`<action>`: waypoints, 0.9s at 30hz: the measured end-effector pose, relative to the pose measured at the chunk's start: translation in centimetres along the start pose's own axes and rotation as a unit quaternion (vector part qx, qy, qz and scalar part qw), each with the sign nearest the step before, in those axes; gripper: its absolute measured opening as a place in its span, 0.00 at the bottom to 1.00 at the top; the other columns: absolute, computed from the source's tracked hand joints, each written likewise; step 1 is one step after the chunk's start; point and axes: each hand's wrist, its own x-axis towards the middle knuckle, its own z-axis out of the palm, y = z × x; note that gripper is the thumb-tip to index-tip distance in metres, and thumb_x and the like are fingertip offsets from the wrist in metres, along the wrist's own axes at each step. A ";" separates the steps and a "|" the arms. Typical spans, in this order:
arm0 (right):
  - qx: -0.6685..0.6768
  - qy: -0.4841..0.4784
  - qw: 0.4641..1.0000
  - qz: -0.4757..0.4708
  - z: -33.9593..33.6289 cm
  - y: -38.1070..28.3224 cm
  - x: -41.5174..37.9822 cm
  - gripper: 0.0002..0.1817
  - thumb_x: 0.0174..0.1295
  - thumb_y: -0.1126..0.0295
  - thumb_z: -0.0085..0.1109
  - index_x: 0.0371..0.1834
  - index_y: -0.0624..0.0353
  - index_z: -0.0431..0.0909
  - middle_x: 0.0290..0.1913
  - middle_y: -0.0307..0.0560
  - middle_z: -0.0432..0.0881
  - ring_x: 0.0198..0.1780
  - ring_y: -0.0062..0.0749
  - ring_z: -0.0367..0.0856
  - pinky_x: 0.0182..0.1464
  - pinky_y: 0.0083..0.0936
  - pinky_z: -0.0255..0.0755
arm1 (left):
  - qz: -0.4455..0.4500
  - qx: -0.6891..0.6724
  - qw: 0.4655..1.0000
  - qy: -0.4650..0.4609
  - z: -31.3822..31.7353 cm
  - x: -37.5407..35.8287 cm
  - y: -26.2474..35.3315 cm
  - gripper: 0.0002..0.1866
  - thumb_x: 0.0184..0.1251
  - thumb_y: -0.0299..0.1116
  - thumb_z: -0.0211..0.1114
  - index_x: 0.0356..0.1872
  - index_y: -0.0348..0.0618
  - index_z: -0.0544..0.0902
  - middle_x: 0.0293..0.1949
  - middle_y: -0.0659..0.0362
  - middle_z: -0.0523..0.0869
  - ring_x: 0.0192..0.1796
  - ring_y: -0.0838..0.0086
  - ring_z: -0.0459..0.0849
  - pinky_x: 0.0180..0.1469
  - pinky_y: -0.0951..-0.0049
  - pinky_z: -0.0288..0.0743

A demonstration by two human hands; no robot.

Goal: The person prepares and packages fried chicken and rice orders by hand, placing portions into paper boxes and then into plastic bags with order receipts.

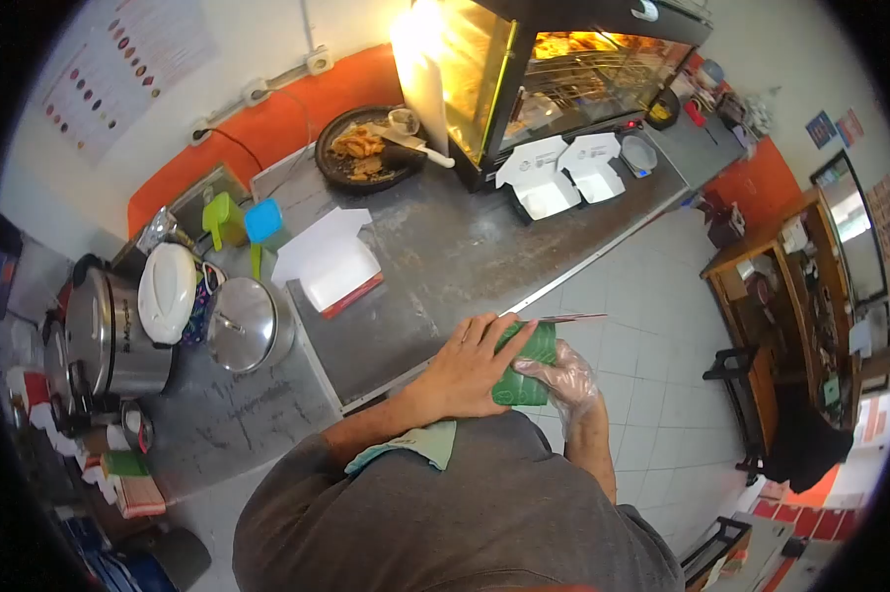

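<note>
A green printed packet [536, 357] is held close to my chest between both hands. My left hand [470, 373], bare, lies over its left side with the fingers stretched across the top. In a clear plastic glove, my right hand [563, 375] grips the packet's right side. Thin reddish sticks or edges [575, 318] stick out past the packet's top; what they are is unclear. On the metal counter, an open white box with a red side [341, 276] lies ahead to the left. A light green cloth [410, 446] rests by my left forearm.
Two open white boxes [547, 202] stand before a lit glass warmer [583, 79]. A dark round board [332, 173] holds food and a white-handled cleaver [430, 153]. Left are a lidded pot [240, 321] and a large cooker [129, 345]. Wooden shelves [751, 252] stand right across the tiled floor.
</note>
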 end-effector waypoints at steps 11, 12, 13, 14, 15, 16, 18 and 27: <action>0.099 0.231 0.949 -0.189 -12.8 -1.4 -4.0 0.26 0.51 0.72 0.66 0.56 0.64 0.74 0.46 0.47 0.81 0.44 0.31 0.81 0.47 0.29 0.78 | -0.215 -0.062 0.958 0.179 4.6 -8.8 -9.9 0.65 0.36 0.50 0.81 0.71 0.31 0.47 0.68 0.38 0.57 0.71 0.47 0.57 0.72 0.57 0.54; 0.075 0.231 0.949 -0.199 -15.1 -1.5 -4.4 0.27 0.52 0.71 0.66 0.57 0.64 0.73 0.47 0.47 0.81 0.44 0.31 0.81 0.47 0.28 0.78 | -0.246 -0.073 0.941 0.223 6.8 -12.1 -12.6 0.66 0.35 0.47 0.82 0.71 0.31 0.46 0.69 0.38 0.56 0.71 0.48 0.58 0.72 0.58 0.54; 0.076 0.227 0.951 -0.197 -16.2 -1.9 -4.6 0.27 0.52 0.71 0.66 0.57 0.64 0.73 0.47 0.47 0.81 0.44 0.31 0.81 0.47 0.28 0.78 | -0.275 -0.082 0.921 0.265 9.3 -15.4 -14.7 0.67 0.34 0.43 0.83 0.72 0.32 0.45 0.69 0.38 0.55 0.72 0.49 0.58 0.72 0.58 0.54; 0.014 0.259 0.958 -0.125 -16.8 -2.3 -4.8 0.27 0.52 0.69 0.67 0.57 0.64 0.73 0.47 0.47 0.81 0.45 0.31 0.81 0.47 0.28 0.77 | -0.309 -0.071 0.909 0.268 11.7 -18.3 -16.4 0.68 0.33 0.43 0.84 0.72 0.32 0.45 0.70 0.37 0.55 0.71 0.47 0.58 0.72 0.57 0.55; -0.047 0.290 0.954 -0.053 -16.9 -2.3 -4.9 0.28 0.52 0.68 0.68 0.57 0.65 0.72 0.46 0.46 0.81 0.45 0.32 0.81 0.48 0.28 0.77 | -0.342 -0.061 0.898 0.270 13.3 -20.4 -17.3 0.69 0.31 0.42 0.84 0.72 0.32 0.44 0.70 0.37 0.54 0.71 0.45 0.57 0.71 0.55 0.56; -0.074 0.292 0.953 -0.018 -17.0 -1.8 -4.6 0.27 0.53 0.65 0.69 0.54 0.65 0.74 0.45 0.45 0.81 0.45 0.32 0.80 0.50 0.27 0.74 | -0.342 -0.061 0.899 0.267 13.9 -21.3 -17.2 0.69 0.31 0.42 0.84 0.72 0.32 0.44 0.70 0.37 0.54 0.71 0.45 0.57 0.71 0.55 0.56; -0.080 0.276 0.958 -0.011 -13.9 -1.5 -3.7 0.26 0.53 0.64 0.70 0.52 0.65 0.75 0.44 0.45 0.81 0.45 0.32 0.80 0.50 0.27 0.73 | -0.413 -0.185 0.831 0.324 14.7 -22.3 -16.6 0.69 0.32 0.42 0.84 0.72 0.33 0.44 0.70 0.35 0.53 0.71 0.45 0.56 0.72 0.56 0.54; -0.205 -0.032 0.975 0.081 -4.2 3.0 -0.5 0.22 0.65 0.55 0.59 0.50 0.62 0.78 0.43 0.45 0.83 0.41 0.28 0.79 0.47 0.28 0.74 | -0.246 -0.054 0.934 0.252 10.3 -13.4 -5.1 0.61 0.38 0.54 0.79 0.70 0.31 0.55 0.69 0.40 0.57 0.70 0.46 0.56 0.70 0.49 0.50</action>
